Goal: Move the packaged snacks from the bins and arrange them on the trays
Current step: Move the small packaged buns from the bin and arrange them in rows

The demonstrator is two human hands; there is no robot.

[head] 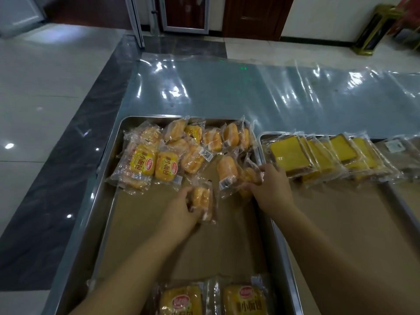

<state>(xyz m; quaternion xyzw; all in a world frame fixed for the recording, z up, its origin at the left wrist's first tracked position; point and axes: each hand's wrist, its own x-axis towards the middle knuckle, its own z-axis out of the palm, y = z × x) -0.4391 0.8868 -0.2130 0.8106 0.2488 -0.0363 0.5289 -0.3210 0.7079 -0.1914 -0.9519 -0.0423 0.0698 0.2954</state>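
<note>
A steel tray (106, 201) lined with brown paper holds several small bread packs in clear wrap, piled along its far end (163, 153). My left hand (181, 212) grips one bread pack (202, 198) near the tray's middle. My right hand (270, 187) holds another bread pack (246, 176) at the tray's right edge, its fingers curled round the wrap. Two more yellow-labelled bread packs (181, 301) (245, 298) lie at the tray's near end.
A second tray (263, 138) on the right holds a row of flat yellow cake slices in clear wrap (318, 155). The table (227, 92) beyond is covered in shiny plastic film. Its left edge drops to a tiled floor. No bin is in view.
</note>
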